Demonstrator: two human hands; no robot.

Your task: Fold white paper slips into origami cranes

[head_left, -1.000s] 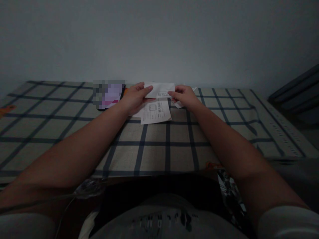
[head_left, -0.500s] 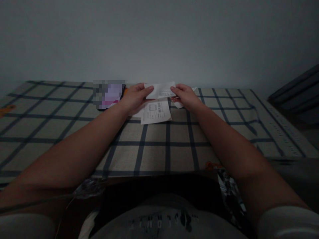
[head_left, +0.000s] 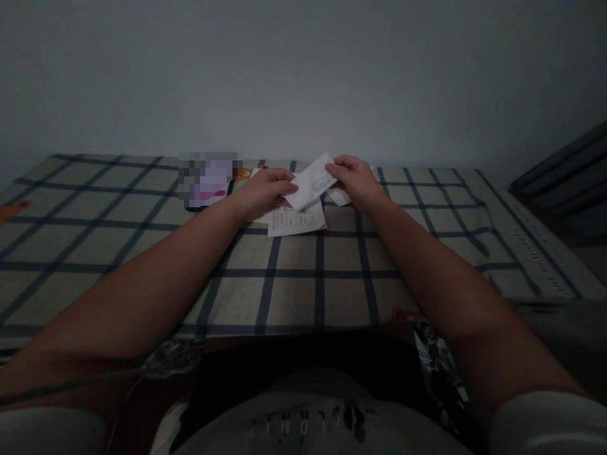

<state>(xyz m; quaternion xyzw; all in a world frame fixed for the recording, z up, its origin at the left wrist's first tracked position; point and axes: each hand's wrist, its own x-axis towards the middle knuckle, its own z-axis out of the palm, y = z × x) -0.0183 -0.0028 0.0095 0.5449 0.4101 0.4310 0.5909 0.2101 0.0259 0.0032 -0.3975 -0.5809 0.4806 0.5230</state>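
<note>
Grip: left grip [head_left: 265, 193] and right grip [head_left: 356, 180] each pinched the folded slip [head_left: 309, 183], at opposite ends.
Slip: tilted above the surface [head_left: 294, 297], toward its far edge; probably light, limp, easily torn (ends seemed the safest hold).
Count: two grips, one folded slip, one printed sheet [head_left: 300, 223], one phone [head_left: 212, 180]; loose paper [head_left: 339, 197] overlapped, uncountable.

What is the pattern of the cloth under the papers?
The cloth has a grid of dark bluish lines on dull beige, seen best in the head view.
</note>
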